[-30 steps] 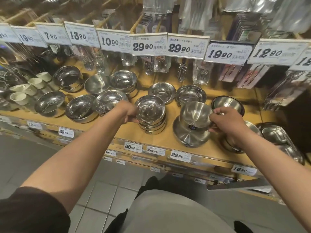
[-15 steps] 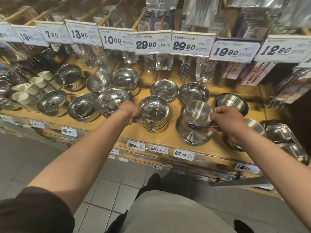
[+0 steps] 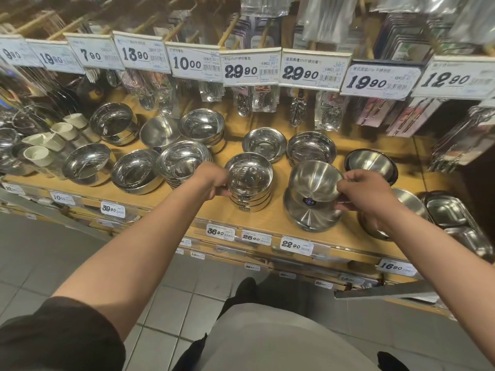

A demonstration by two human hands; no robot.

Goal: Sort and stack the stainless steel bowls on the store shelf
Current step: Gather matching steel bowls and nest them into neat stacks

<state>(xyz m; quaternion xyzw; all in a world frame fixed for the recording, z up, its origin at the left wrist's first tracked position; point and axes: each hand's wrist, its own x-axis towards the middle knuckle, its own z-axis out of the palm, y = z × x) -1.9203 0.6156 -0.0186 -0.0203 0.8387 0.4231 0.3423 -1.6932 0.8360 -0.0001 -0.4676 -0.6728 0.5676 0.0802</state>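
Steadying near stack of bowls (image 3: 250, 183) with left hand (image 3: 214, 180) curled round it, right hand (image 3: 361, 195) pinching tilted bowl (image 3: 316, 180) over upturned one (image 3: 312, 212), likely for nesting.

bowls (image 3: 249, 175): silver, mirror-bright; shelf (image 3: 219, 212): tan wood; price tags (image 3: 250, 69): white, black digits; cups (image 3: 37, 155): cream

Warm, dim store light with bright glare on the steel bowls (image 3: 250, 172). Wide-angle bending and soft blur mark the edges.
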